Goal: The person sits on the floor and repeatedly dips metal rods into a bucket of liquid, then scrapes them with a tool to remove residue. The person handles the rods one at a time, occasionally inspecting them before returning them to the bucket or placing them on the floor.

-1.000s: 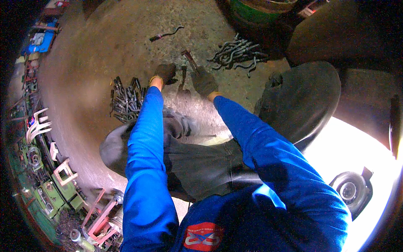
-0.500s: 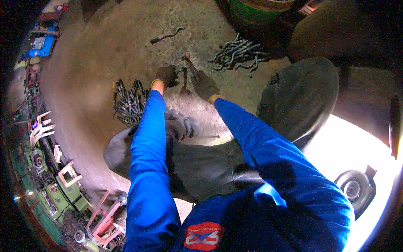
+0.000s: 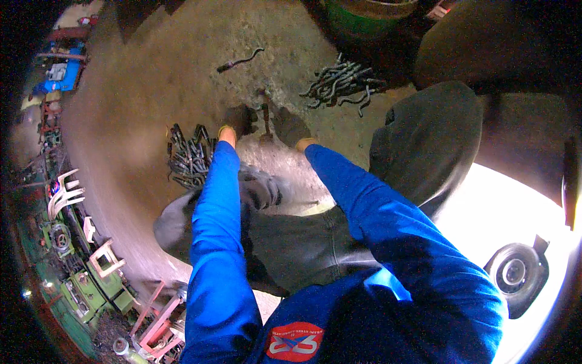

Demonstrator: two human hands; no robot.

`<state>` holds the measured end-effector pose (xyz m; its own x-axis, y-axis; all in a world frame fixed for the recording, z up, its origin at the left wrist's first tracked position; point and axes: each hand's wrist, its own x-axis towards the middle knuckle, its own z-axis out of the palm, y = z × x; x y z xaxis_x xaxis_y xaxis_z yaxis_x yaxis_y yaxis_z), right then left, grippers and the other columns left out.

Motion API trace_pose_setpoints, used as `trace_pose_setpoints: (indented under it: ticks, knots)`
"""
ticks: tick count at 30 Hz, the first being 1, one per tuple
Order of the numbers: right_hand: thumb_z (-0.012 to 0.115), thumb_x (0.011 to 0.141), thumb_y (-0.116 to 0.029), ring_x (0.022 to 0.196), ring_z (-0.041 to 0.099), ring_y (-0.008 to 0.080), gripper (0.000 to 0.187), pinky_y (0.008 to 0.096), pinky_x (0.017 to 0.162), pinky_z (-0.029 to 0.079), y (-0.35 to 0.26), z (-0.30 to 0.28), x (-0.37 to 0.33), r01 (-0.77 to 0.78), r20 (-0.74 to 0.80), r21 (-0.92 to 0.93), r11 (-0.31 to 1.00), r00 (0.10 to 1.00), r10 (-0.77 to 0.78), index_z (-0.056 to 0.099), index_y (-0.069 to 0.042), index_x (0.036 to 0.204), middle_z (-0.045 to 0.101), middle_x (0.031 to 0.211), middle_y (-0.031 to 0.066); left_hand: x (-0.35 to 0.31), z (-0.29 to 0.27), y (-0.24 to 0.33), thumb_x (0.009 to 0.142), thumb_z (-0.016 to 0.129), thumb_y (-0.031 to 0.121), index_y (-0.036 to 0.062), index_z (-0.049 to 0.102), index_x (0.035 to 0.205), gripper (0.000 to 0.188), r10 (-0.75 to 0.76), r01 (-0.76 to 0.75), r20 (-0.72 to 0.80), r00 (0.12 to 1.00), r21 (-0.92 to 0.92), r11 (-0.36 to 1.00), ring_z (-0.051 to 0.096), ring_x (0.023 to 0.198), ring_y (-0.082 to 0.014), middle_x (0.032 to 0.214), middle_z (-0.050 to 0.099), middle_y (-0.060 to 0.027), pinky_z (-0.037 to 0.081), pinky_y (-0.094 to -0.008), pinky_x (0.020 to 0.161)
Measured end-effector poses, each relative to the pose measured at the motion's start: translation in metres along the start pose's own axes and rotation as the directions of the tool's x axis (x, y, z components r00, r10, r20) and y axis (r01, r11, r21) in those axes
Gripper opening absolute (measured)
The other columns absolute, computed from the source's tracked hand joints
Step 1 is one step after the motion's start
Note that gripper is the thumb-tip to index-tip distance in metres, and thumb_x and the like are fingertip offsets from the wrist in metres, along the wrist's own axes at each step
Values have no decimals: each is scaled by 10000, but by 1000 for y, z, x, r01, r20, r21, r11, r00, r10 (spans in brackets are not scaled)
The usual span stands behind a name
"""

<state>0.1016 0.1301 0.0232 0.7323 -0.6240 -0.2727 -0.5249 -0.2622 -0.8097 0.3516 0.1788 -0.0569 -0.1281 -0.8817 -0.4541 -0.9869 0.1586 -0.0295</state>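
My left hand (image 3: 240,120), in a dark glove, is closed just left of a dark upright metal piece (image 3: 265,118) on the floor; what its fingers hold is hidden. My right hand (image 3: 291,126), gloved too, is wrapped round a hammer, whose head (image 3: 261,94) is a dark smear above the metal piece. Left of my left wrist lies a heap of short dark metal rods (image 3: 191,155). Farther off to the right is a pile of bent, wavy rods (image 3: 341,84). One single wavy rod (image 3: 240,60) lies apart beyond my hands.
My bent legs (image 3: 424,139) frame the work spot on the concrete floor (image 3: 133,115). A green round container (image 3: 367,18) stands at the far right. Green machinery (image 3: 85,291) and pale plastic chairs (image 3: 63,194) line the left side. A wheel (image 3: 514,273) shows in bright light, lower right.
The hammer has swung down and its handle no longer shows clearly. My right hand has shifted slightly toward the left hand. The rod piles lie as before.
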Motion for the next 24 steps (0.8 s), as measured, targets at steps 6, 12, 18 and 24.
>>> trace_pose_setpoints:
  ticks: [6, 12, 18, 24]
  knots:
    - [569, 848, -340, 872, 593, 458, 695, 533, 745, 482, -1, 5, 1, -105, 4, 36, 994, 994, 105, 223, -219, 1439, 596, 1038, 264, -12, -25, 16, 854, 505, 431, 140, 675, 954, 351, -78, 78, -2, 997, 68, 995, 616, 863, -370, 978, 650, -167, 493, -446, 738]
    - [458, 889, -383, 933, 585, 446, 483, 499, 803, 467, 1, 20, 12, 4, -8, 10, 1000, 1000, -4, 514, -7, 1187, 602, 1020, 278, -32, -12, 10, 876, 475, 407, 112, 661, 988, 366, -217, 224, -108, 970, 60, 973, 606, 917, -363, 1019, 638, -188, 482, -443, 780]
    - [457, 891, -402, 957, 568, 452, 453, 509, 815, 452, 25, 25, 11, -126, -151, 119, 985, 978, 144, 547, -30, 1135, 596, 1035, 275, -13, -25, 30, 886, 471, 292, 94, 612, 1107, 328, -82, 38, -177, 981, -237, 971, 632, 873, -313, 1066, 637, -175, 481, -449, 795]
    - [481, 886, -399, 898, 575, 465, 419, 525, 756, 446, -8, 7, 10, -94, -113, 226, 969, 986, 122, 537, -21, 1057, 610, 968, 266, -3, 54, -17, 857, 543, 329, 20, 602, 1104, 400, -602, 274, -90, 793, -831, 485, 633, 905, -328, 1021, 646, -209, 488, -394, 783]
